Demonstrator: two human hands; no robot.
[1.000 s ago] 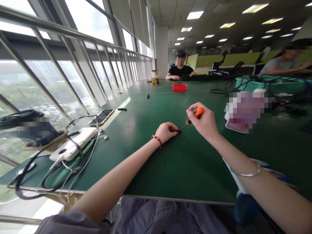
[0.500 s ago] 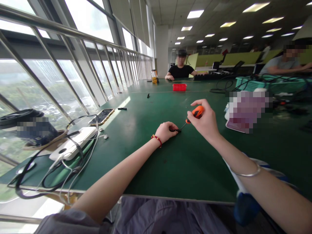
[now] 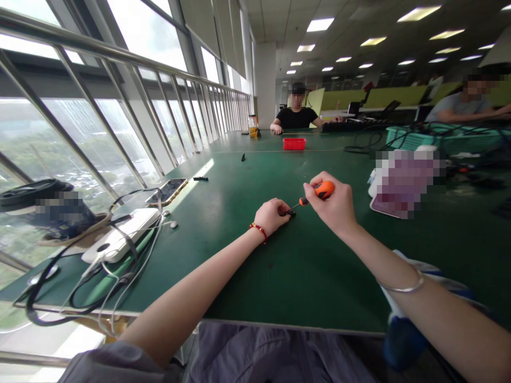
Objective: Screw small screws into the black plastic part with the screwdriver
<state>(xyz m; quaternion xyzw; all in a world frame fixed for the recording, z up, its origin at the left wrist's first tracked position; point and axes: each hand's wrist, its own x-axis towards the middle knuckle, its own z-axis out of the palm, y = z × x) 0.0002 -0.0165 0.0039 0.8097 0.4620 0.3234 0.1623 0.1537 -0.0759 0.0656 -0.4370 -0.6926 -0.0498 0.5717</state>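
My right hand (image 3: 332, 203) is closed around the orange and black handle of a screwdriver (image 3: 324, 190). Its thin shaft slants down to the left, and the tip reaches close to my left fingers; whether it touches anything is too small to tell. My left hand (image 3: 272, 216), with a red beaded bracelet at the wrist, rests on the green table (image 3: 239, 255). Its fingers pinch a small black part (image 3: 293, 213) against the tabletop, partly hidden by the fingertips.
Two small black pieces (image 3: 200, 178) lie farther off, with a red tray (image 3: 294, 143) beyond. At left are a phone (image 3: 170, 190), a white power bank (image 3: 120, 234), cables and a cup (image 3: 59, 210). A teal basket (image 3: 415, 139) stands right. Two people sit at the far side.
My right hand has tipped the screwdriver lower, so it lies flatter, and the tip has shifted left toward my left fingers. My left hand stays nearly in place.
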